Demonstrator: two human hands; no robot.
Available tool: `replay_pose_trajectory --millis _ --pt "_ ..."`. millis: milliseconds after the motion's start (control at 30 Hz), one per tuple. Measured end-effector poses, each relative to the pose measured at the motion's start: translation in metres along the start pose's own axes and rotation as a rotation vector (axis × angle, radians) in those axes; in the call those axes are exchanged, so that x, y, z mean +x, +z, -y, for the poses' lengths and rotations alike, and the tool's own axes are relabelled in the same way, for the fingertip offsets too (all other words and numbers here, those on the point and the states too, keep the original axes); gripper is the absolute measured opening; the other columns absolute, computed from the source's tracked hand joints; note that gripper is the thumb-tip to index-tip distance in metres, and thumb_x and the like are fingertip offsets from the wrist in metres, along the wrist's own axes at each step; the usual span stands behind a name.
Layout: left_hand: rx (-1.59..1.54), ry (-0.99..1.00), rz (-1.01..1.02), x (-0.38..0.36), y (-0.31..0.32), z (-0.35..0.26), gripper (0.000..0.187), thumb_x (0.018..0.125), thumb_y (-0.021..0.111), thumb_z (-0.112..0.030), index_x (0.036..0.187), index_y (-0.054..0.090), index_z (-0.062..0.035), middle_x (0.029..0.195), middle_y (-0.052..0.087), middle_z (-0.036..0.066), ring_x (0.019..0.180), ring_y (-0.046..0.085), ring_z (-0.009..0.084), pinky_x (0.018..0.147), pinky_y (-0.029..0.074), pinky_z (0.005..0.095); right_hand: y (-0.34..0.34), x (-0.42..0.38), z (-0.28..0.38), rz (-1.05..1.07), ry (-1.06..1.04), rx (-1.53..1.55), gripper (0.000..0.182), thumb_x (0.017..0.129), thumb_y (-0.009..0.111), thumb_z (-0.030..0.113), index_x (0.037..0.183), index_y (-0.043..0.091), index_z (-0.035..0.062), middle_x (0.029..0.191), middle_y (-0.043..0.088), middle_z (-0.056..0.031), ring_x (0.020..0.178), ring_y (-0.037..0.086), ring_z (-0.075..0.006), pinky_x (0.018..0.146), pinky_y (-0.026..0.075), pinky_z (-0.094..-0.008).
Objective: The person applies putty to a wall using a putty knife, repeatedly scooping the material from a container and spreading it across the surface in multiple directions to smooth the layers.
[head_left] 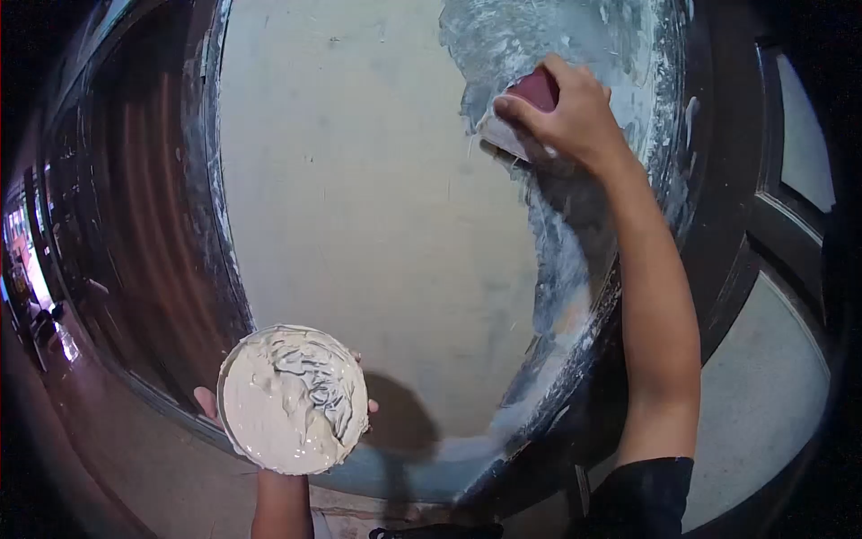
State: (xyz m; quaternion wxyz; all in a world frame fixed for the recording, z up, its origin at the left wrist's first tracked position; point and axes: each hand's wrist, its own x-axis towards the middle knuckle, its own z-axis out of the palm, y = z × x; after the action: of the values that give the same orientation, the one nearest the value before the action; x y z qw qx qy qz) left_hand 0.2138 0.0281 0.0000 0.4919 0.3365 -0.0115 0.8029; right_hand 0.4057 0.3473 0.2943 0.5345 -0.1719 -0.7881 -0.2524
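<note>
My right hand (575, 112) grips a putty knife (512, 135) with a dark red upper part. Its wide edge rests against the panel (377, 198) near the upper right, where pale filler meets a streaky blue-grey area (557, 36). Low on the left, my left hand (206, 402) supports a round container of putty (287, 400) from beneath. Fingertips show at both sides of the rim, while the palm is hidden. Creamy off-white putty fills the container, rough and scooped on its right side.
Dark frame edges smeared with filler border the panel on both sides. A dark brown glossy surface (135, 225) stands on the left. Pale panels in dark framing (772, 404) lie on the right. Brown floor (135, 449) shows at lower left, with a bright opening (31, 251) beyond.
</note>
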Motion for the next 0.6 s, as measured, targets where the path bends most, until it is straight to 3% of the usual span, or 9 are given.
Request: replay_pose_trajectory --millis 67,167,233,267,333,400,467,533,600 --pt "0.063 -0.059 0.172 0.004 -0.008 -0.006 0.121 0.078 0.054 -0.091 0.163 0.026 -0.0102 0.157 0.022 0.045 0.124 0.038 0.0778 0.088 0.046 0.0847 0.000 -0.013 0.012 0.074 -0.104 0.026 0.065 0.077 0.080 0.065 0.107 0.069 0.0080 0.101 0.069 -0.0222 0.104 0.059 -0.0386 0.096 0.040 -0.0549" --pt "0.063 -0.007 0.098 0.002 -0.006 -0.001 0.122 0.077 0.055 -0.091 0.163 0.027 -0.0094 0.156 0.023 0.045 0.123 0.039 0.0773 0.087 0.047 0.0831 0.004 -0.013 0.014 0.071 -0.122 -0.039 0.062 0.078 0.080 0.062 0.105 0.068 0.0077 0.099 0.069 -0.0209 0.103 0.059 -0.0377 0.094 0.040 -0.0546" --pt "0.074 0.017 0.039 0.003 -0.009 0.000 0.123 0.073 0.053 -0.096 0.161 0.035 -0.0122 0.156 0.033 0.041 0.127 0.042 0.0725 0.100 0.035 0.0859 0.003 -0.010 0.017 -0.087 -0.016 -0.081 0.061 0.078 0.080 0.062 0.103 0.068 0.0073 0.099 0.069 -0.0190 0.104 0.060 -0.0376 0.092 0.040 -0.0549" --pt "0.073 0.015 0.048 0.004 -0.011 -0.001 0.123 0.073 0.053 -0.096 0.161 0.035 -0.0122 0.156 0.033 0.041 0.127 0.042 0.0725 0.100 0.035 0.0859 0.002 -0.010 0.015 -0.093 -0.017 -0.088 0.061 0.078 0.080 0.062 0.103 0.068 0.0073 0.099 0.069 -0.0190 0.104 0.060 -0.0376 0.092 0.040 -0.0549" --pt "0.120 -0.041 0.171 0.006 -0.016 -0.005 0.122 0.074 0.051 -0.096 0.161 0.035 -0.0121 0.156 0.033 0.041 0.129 0.042 0.0709 0.100 0.034 0.0864 -0.002 -0.007 0.014 -0.050 -0.022 -0.031 0.061 0.078 0.080 0.062 0.103 0.068 0.0076 0.100 0.070 -0.0184 0.105 0.060 -0.0375 0.091 0.040 -0.0551" --pt "0.137 -0.008 0.149 0.007 -0.013 -0.002 0.122 0.074 0.051 -0.096 0.162 0.035 -0.0126 0.156 0.033 0.041 0.131 0.042 0.0694 0.101 0.034 0.0865 0.001 -0.017 0.018 0.036 -0.164 0.002 0.061 0.079 0.080 0.060 0.106 0.067 0.0070 0.102 0.071 -0.0168 0.104 0.060 -0.0375 0.092 0.039 -0.0566" --pt "0.062 0.086 0.057 0.007 -0.012 0.003 0.124 0.076 0.056 -0.092 0.163 0.028 -0.0074 0.155 0.026 0.045 0.123 0.040 0.0769 0.087 0.048 0.0821 0.006 -0.020 0.022 0.064 -0.197 -0.076 0.061 0.080 0.080 0.059 0.106 0.067 0.0057 0.101 0.071 -0.0159 0.103 0.060 -0.0371 0.092 0.039 -0.0563" --pt "0.054 0.076 0.029 0.005 -0.015 0.003 0.125 0.076 0.054 -0.092 0.162 0.028 -0.0057 0.155 0.025 0.045 0.122 0.040 0.0773 0.086 0.047 0.0839 0.004 -0.013 0.022 -0.064 -0.092 -0.097 0.062 0.079 0.080 0.060 0.105 0.066 0.0045 0.099 0.070 -0.0168 0.102 0.060 -0.0377 0.092 0.039 -0.0558" --pt "0.115 0.025 0.143 0.007 -0.022 -0.001 0.124 0.076 0.053 -0.093 0.162 0.028 -0.0068 0.154 0.026 0.046 0.120 0.042 0.0774 0.084 0.048 0.0839 -0.002 -0.009 0.018 -0.028 0.004 -0.051 0.062 0.079 0.080 0.060 0.104 0.066 0.0050 0.100 0.070 -0.0178 0.101 0.060 -0.0386 0.091 0.040 -0.0559"
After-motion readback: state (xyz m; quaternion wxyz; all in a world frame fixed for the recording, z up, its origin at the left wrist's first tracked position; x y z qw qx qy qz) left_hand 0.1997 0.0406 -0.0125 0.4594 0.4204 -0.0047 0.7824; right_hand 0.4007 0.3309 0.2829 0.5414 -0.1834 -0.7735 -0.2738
